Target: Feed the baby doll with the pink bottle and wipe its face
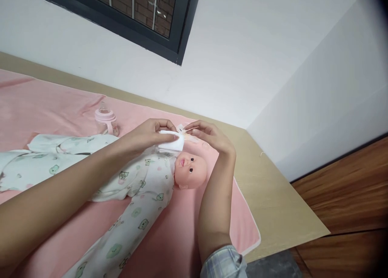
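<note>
My left hand (151,134) is closed on a folded white tissue (172,142), its thumb lying across the top. Just beside it, my right hand (214,136) pinches the edge of a thin, partly clear plastic packet (190,138) with orange marks. The fingers hide part of this packet. Both hands are above the upper body and head of a baby doll (194,170), which lies on its back. The doll wears a white suit (151,181) with green animal prints.
A pink blanket (242,221) lies under the doll on a tan tabletop (257,168). A pink-topped baby bottle (106,118) stands beyond the doll's legs. White walls and a dark-framed window (178,35) rise behind. Wood-grain panels (348,185) are at the right.
</note>
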`<state>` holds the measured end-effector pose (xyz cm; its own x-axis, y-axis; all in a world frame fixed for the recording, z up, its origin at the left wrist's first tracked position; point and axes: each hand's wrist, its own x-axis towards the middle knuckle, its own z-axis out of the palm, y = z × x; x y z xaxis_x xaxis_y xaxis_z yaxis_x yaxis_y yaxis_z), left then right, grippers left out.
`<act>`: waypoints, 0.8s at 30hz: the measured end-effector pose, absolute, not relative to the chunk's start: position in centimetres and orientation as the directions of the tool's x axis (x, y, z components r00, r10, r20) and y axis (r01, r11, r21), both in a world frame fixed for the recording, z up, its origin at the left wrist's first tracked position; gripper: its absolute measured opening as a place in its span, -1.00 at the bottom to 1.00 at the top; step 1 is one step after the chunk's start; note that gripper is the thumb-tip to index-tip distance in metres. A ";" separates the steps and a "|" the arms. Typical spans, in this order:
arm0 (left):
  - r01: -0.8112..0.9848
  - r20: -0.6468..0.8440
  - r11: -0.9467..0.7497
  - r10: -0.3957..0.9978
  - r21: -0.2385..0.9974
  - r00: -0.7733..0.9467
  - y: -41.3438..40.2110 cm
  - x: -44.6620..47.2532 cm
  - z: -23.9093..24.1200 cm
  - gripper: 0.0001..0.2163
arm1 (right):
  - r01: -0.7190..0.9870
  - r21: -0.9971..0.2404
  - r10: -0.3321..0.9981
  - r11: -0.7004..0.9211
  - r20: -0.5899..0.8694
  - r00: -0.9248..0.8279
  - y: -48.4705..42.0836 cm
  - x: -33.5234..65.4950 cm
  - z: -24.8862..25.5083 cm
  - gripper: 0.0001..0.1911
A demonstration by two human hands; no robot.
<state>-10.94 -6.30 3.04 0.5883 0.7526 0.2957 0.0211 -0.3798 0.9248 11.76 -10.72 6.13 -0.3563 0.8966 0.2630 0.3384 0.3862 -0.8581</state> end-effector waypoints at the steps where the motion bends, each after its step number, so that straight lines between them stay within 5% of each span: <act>1: 0.003 0.272 -0.344 0.747 0.939 0.606 -6.3 -11.0 3.0 -0.79 | 0.266 -0.887 0.893 0.377 0.271 -0.360 -10.4 12.4 5.7 -0.58; 7: 0.171 0.212 -0.487 0.634 0.856 0.744 -5.9 -11.1 2.6 -0.84 | -0.071 -0.965 0.938 0.251 0.261 -0.228 -7.4 15.8 1.5 -0.38; 14: 0.232 0.114 -0.571 0.505 0.787 0.856 -6.1 -10.3 1.4 -0.85 | -0.269 -0.963 0.960 0.030 0.103 -0.260 -5.3 16.5 -5.1 -0.49; 24: 0.349 0.028 -0.578 0.542 0.738 0.840 -6.6 -10.1 1.1 -0.86 | -0.271 -0.954 0.948 -0.130 -0.040 -0.314 -3.8 16.3 -8.7 -0.57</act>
<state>-10.12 -6.55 1.12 0.8399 0.5420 0.0277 0.3487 -0.5779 0.7379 16.26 -3.84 -8.74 -0.3144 0.9485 -0.0397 -0.2706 -0.1296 -0.9539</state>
